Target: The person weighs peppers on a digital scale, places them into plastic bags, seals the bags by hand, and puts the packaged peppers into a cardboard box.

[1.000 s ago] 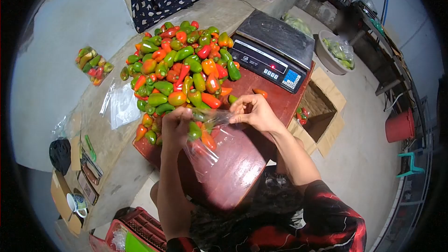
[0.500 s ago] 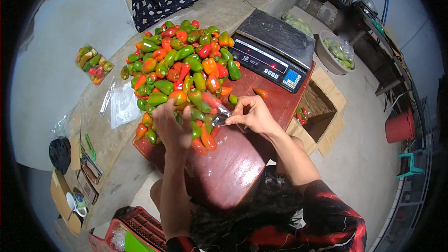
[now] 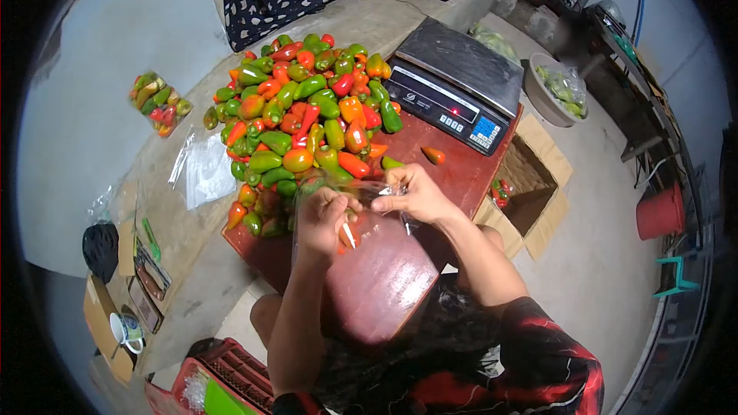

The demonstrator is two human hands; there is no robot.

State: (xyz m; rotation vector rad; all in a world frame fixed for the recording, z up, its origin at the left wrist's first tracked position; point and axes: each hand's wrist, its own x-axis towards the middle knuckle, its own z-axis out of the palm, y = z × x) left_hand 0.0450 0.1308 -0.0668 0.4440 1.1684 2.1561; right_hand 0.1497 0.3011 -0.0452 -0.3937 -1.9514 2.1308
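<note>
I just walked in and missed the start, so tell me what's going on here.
A person is handling a clear plastic bag over a red table. The right hand pinches its edge between the fingers, while the left hand is at the other side, its grip hard to make out. A big pile of red, orange and green peppers lies just beyond, next to a digital scale. Whether the bag holds any peppers is unclear.

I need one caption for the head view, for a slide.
Left hand and right hand on a clear plastic bag, in front of a heap of peppers beside a digital scale.
</note>
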